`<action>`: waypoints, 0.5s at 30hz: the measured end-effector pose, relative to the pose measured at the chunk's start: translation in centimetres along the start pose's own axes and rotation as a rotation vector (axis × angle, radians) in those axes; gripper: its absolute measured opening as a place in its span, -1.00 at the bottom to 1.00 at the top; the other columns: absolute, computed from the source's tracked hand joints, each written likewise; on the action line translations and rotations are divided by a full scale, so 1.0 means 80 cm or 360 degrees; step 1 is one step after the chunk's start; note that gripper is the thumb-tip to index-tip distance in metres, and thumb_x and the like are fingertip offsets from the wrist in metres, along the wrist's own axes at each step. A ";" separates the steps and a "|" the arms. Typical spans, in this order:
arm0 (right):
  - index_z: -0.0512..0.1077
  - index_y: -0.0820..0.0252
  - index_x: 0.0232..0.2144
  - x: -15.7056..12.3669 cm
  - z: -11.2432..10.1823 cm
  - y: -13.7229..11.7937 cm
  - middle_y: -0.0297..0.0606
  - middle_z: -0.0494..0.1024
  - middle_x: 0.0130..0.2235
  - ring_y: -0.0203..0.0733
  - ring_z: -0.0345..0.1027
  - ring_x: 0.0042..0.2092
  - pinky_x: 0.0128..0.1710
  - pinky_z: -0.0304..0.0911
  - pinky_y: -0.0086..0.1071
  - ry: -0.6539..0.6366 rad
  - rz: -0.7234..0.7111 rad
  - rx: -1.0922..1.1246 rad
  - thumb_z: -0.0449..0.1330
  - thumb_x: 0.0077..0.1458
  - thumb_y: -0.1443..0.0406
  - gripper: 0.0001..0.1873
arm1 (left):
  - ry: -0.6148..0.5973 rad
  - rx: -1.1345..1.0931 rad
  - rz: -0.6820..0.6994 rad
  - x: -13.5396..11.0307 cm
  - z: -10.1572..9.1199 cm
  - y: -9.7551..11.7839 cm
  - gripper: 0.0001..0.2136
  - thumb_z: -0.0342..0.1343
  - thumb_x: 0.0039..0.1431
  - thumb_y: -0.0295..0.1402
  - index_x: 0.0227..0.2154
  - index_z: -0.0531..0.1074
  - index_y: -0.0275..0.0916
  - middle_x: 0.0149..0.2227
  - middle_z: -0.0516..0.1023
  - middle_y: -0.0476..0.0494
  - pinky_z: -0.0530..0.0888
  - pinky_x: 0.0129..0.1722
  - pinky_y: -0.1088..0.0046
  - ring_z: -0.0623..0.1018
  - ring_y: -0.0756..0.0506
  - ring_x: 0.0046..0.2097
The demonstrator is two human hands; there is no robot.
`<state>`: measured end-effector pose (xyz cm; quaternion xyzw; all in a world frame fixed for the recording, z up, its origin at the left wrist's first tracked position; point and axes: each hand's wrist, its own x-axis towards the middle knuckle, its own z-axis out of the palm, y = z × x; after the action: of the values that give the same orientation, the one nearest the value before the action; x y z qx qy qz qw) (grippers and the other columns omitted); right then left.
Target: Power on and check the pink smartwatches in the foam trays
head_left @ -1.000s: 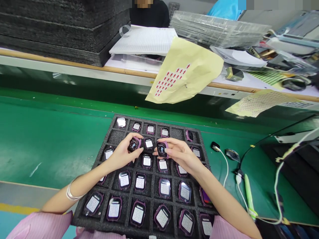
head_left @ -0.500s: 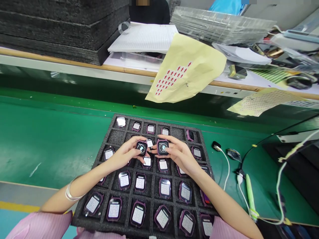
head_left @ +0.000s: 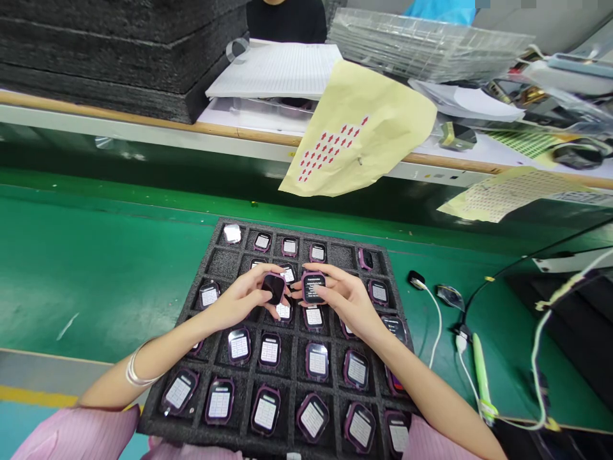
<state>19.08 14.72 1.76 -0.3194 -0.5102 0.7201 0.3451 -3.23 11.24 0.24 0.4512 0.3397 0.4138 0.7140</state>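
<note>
My left hand [head_left: 249, 291] grips a purple-framed smartwatch [head_left: 274, 287] whose screen is dark, with the thumb at its lower left. Beside it, my right hand [head_left: 345, 292] holds a second purple smartwatch [head_left: 313, 286]; its screen shows lines of white text and the thumb rests on the glass. Both watches are held just above a black foam tray [head_left: 223, 262] divided into compartments. Several similar watches lie in it, most with a white grid on screen, such as the watch [head_left: 271, 350] below my hands. My fingers partly hide the watches behind them.
Stacked black foam [head_left: 96, 57] stands on the shelf at the back left. A yellow sheet with red arrows [head_left: 330, 147] hangs over the shelf edge. Right of the tray lie a white cable [head_left: 437, 319], a green pen-like tool [head_left: 480, 370] and a small black charger [head_left: 416, 278].
The left watch's screen has gone from a dial face to dark. On the right watch, the dial has given way to lines of text. Both hands stay nearly in place.
</note>
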 end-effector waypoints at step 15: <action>0.35 0.27 -0.06 0.032 -0.088 -0.020 -0.20 0.54 -0.35 -0.09 0.48 -0.35 -0.32 0.41 -0.25 0.0361 -0.0178 -0.1625 0.30 -0.03 0.12 -0.48 | 0.0054 -0.0032 0.0032 0.001 0.004 0.004 -0.63 0.07 0.07 -0.47 -0.02 0.26 -0.25 -0.22 0.46 -0.21 0.55 -0.37 0.37 0.52 -0.14 -0.22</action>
<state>23.66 20.81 1.04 -0.4951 -0.7720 0.3210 0.2365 -3.03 11.26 0.64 0.4403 0.3431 0.4321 0.7084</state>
